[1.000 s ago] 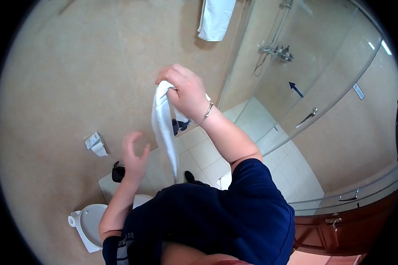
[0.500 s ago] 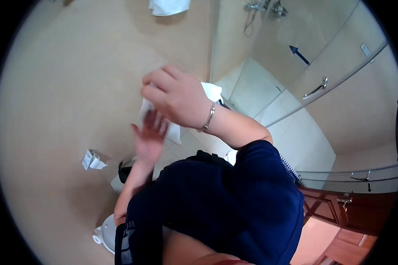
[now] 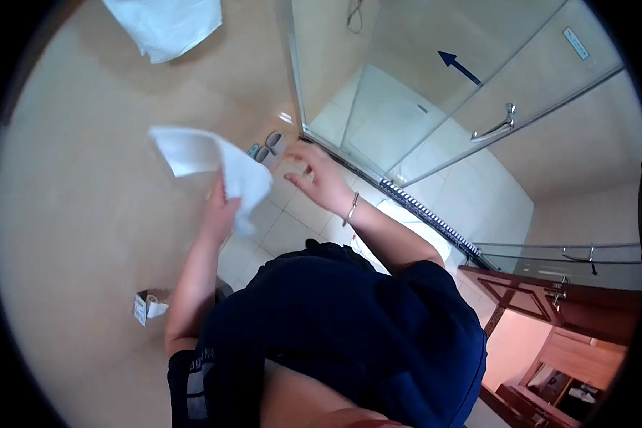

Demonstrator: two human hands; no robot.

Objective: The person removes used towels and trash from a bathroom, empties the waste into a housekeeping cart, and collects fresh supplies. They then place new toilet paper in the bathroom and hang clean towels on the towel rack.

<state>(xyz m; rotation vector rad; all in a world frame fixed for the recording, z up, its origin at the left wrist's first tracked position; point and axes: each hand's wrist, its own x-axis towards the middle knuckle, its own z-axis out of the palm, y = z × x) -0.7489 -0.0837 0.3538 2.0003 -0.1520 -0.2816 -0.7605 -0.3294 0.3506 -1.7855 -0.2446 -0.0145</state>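
My left hand [image 3: 223, 210] is closed on a white towel [image 3: 246, 171], fingers and thumb pinching its lower part. The towel fans out up and to the left, its far end in the air in front of the beige wall. To the right of the towel, my right hand [image 3: 317, 175], with a bracelet at the wrist, is apart from it. Its fingers are spread and curved, with nothing between them.
Another white towel [image 3: 167, 28] hangs at the upper left. Slippers [image 3: 269, 146] lie on the tiled floor by the wall. The glass shower door has a metal handle [image 3: 496, 125]. A paper holder [image 3: 150, 307] is at lower left, a wooden door [image 3: 521, 292] at right.
The towel has passed from my right hand to my left and swung up leftward. My right hand has let go and opened, lower and further right. The view has turned.
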